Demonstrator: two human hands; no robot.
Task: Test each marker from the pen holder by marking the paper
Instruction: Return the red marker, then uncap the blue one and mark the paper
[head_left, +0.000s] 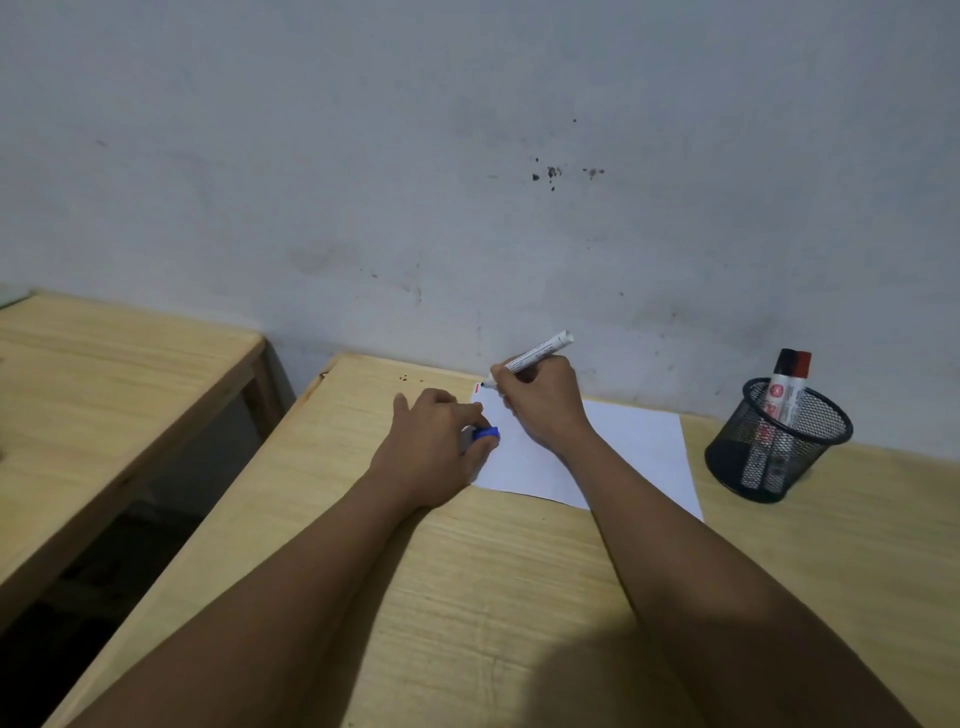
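Observation:
A white sheet of paper (628, 457) lies on the wooden desk (467, 597) near the wall. My right hand (543, 405) grips an uncapped white marker (543, 351), its dark tip touching the paper's far left corner beside a small red mark (477, 386). My left hand (436, 447) rests on the paper's left edge and pinches a blue cap (487, 433). A black mesh pen holder (776, 447) stands to the right of the paper with two markers (789, 384) in it, one black-capped and one red-capped.
A second wooden desk (104, 395) stands to the left across a dark gap. A stained grey wall (467, 182) runs right behind both desks.

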